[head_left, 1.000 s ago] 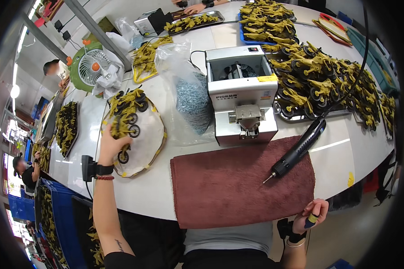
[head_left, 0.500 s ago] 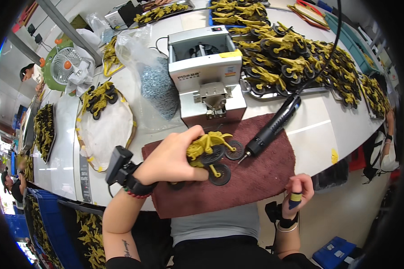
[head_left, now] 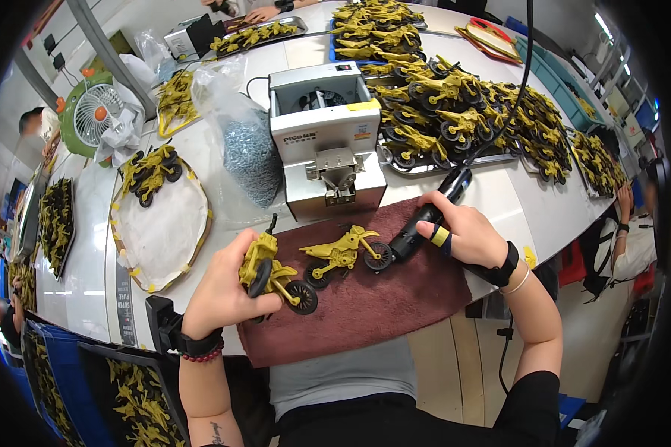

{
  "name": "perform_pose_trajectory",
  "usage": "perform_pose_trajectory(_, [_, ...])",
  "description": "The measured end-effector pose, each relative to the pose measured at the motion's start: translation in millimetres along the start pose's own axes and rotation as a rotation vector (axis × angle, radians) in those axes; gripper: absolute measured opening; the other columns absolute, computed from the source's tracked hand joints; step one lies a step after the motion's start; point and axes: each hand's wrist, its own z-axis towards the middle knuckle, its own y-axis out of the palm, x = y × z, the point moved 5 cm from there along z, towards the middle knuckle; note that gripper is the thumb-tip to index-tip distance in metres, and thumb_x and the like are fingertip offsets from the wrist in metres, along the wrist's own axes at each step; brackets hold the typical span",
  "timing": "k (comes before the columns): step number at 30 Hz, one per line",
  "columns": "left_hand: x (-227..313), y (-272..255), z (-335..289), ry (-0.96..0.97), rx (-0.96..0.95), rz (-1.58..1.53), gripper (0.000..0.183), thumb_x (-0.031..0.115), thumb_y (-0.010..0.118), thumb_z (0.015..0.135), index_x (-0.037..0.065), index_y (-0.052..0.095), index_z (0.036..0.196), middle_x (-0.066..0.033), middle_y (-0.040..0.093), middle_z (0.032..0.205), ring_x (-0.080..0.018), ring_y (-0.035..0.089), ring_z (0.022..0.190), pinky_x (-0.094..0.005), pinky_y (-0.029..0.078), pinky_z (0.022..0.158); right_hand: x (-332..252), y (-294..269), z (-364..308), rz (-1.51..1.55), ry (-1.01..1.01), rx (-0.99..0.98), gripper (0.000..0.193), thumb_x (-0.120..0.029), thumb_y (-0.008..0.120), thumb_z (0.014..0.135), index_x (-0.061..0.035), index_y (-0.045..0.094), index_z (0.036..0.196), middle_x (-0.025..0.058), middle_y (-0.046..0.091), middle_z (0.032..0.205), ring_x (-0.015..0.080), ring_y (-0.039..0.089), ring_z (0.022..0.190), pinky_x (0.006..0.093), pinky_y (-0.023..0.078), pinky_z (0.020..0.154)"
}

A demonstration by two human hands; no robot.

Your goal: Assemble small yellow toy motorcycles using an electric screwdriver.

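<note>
A yellow toy motorcycle with black wheels is in the grasp of my left hand, over the left part of the brown cloth. A second toy motorcycle lies on the cloth to its right, free of my fingers. My right hand, with yellow-and-dark tape round one finger, is closed round a black electric screwdriver. The screwdriver's lower end points down at the cloth beside the second motorcycle's front wheel; its tip is hard to make out.
Behind the cloth stands a grey screw feeder, with a plastic bag of small metal parts to its left. Motorcycles crowd a metal tray at right. Some lie on a round white-lined tray. The screwdriver's cable hangs from above.
My right hand has come up from the table's front edge and taken hold of the screwdriver. My left hand has moved left with one motorcycle, leaving another on the cloth.
</note>
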Motion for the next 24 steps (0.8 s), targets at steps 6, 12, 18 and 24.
perform_pose_trajectory(6, [-30.6, 12.4, 2.1, -0.039, -0.116, 0.327, 0.054, 0.029, 0.071, 0.055, -0.001, 0.048, 0.093, -0.0192, 0.058, 0.077, -0.0362, 0.057, 0.077, -0.0398, 0.045, 0.068, -2.3, -3.0, -7.5, 0.244, 0.024, 0.078, 0.03, -0.028, 0.056, 0.086, -0.0057, 0.048, 0.103, 0.0101, 0.057, 0.077, 0.0215, 0.056, 0.066, 0.0282, 0.043, 0.064])
perform_pose_trajectory(12, [-13.2, 48.4, 27.3, 0.043, -0.135, 0.319, 0.056, 0.029, 0.072, 0.055, -0.001, 0.048, 0.096, -0.02, 0.057, 0.077, -0.0354, 0.056, 0.077, -0.0396, 0.044, 0.069, 6.0, -2.5, -43.9, 0.707, -0.168, 0.336, 0.023, -0.015, 0.056, 0.084, -0.0049, 0.046, 0.102, 0.0048, 0.048, 0.095, 0.0107, 0.05, 0.082, 0.023, 0.042, 0.072])
perform_pose_trajectory(18, [-8.3, 51.8, 39.1, 0.15, -0.108, 0.419, 0.057, 0.033, 0.069, 0.058, -0.003, 0.043, 0.093, -0.0234, 0.057, 0.081, -0.0389, 0.055, 0.078, -0.0419, 0.044, 0.072, -20.9, -17.0, -75.5, 0.866, -0.388, 0.804, 0.061, -0.013, 0.061, 0.083, -0.0227, 0.018, 0.126, 0.0155, 0.04, 0.114, 0.0202, 0.055, 0.08, 0.0375, 0.049, 0.07])
perform_pose_trajectory(24, [-22.9, 18.6, 27.8, 0.121, -0.267, 0.488, 0.096, 0.043, 0.074, 0.054, -0.005, 0.033, 0.126, -0.0248, 0.049, 0.106, -0.0377, 0.046, 0.098, -0.0402, 0.038, 0.086, -38.1, -16.9, -90.7, 0.954, -0.324, 0.869, 0.086, -0.025, 0.064, 0.082, -0.0259, 0.0, 0.139, 0.0122, 0.046, 0.096, 0.0179, 0.053, 0.058, 0.0339, 0.048, 0.052])
